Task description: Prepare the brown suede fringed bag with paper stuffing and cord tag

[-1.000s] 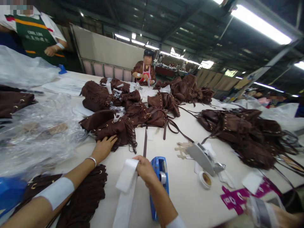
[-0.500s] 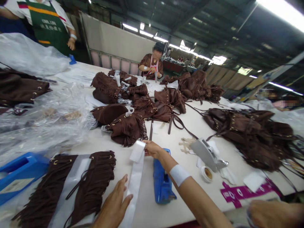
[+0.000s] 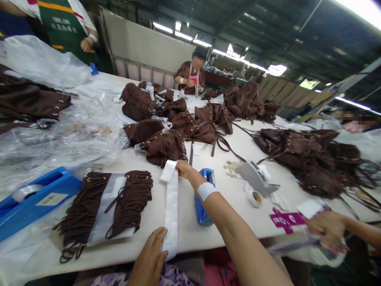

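Your right hand (image 3: 185,170) pinches far end of white strip (image 3: 172,206); left hand (image 3: 151,256) flat on near end; strip runs lengthwise between.

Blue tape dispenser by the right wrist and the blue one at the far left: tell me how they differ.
The blue tape dispenser by the right wrist stands partly hidden behind the forearm, so its roll cannot be seen; the blue dispenser at the far left lies in full view with a tape roll showing. The near one sits on bare table; the left one rests on clear plastic. The left one looks larger. Both are blue plastic.
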Demonstrator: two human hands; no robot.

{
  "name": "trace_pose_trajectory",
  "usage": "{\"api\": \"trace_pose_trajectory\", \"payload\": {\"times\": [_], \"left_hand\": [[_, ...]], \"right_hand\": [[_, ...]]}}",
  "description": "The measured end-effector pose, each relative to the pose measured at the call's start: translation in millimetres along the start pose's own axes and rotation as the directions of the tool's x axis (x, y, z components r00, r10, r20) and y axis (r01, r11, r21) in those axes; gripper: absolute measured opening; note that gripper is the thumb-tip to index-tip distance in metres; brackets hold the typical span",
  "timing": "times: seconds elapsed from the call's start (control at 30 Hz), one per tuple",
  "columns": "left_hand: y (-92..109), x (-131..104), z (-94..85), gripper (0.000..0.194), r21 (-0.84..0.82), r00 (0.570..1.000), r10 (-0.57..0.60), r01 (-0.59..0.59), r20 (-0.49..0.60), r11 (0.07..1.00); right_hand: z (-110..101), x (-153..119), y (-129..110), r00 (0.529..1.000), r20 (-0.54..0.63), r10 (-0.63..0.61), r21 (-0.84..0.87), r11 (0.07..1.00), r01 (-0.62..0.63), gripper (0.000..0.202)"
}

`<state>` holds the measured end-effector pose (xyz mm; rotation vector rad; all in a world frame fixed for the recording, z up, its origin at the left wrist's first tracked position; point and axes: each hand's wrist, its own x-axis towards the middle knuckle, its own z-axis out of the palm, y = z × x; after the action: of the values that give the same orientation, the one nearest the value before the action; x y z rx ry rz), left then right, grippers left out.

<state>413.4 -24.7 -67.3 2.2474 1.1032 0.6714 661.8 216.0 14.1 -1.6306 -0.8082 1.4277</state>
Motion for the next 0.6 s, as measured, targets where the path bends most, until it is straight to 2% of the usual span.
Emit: {"api": "trace_pose_trajectory", "payload": {"times": [0.17, 0.27, 0.33, 0.43, 0.53, 0.6], "left_hand": [[-8.1, -4.0, -23.5, 0.037, 0.161, 0.977, 0.204, -0.211, 0.060, 0.964], [-6.1, 6.3, -30.4, 0.034, 0.246, 0.962, 0.260, -0.274, 0.087, 0.930], [-1.4, 21.8, -24.1, 0.036, 0.300, 0.951, 0.304, -0.304, 0.048, 0.904], [0.3, 49.1, -2.8, 0.042, 0.376, 0.928, 0.373, -0.343, -0.008, 0.861], [-9.2, 66.1, 18.1, 0.048, 0.399, 0.928, 0.372, -0.339, -0.005, 0.852], [-16.9, 69.4, 24.8, 0.053, 0.390, 0.934, 0.358, -0.335, 0.015, 0.858]], "right_hand": [[18.2, -0.2, 8.0, 0.997, 0.031, 0.068, -0.039, 0.997, -0.066, 0.028], [22.4, -2.9, 14.8, 0.997, 0.021, 0.071, -0.074, 0.995, -0.070, 0.028], [22.5, -6.2, 18.5, 0.998, 0.010, 0.067, -0.103, 0.993, -0.066, 0.028], [20.2, -11.3, 23.0, 0.998, 0.001, 0.056, -0.153, 0.987, -0.055, 0.029], [17.0, -13.5, 28.4, 0.999, -0.014, 0.039, -0.223, 0.974, -0.041, 0.032], [14.7, -12.0, 32.4, 0.999, -0.029, 0.013, -0.283, 0.959, -0.021, 0.032]]}}
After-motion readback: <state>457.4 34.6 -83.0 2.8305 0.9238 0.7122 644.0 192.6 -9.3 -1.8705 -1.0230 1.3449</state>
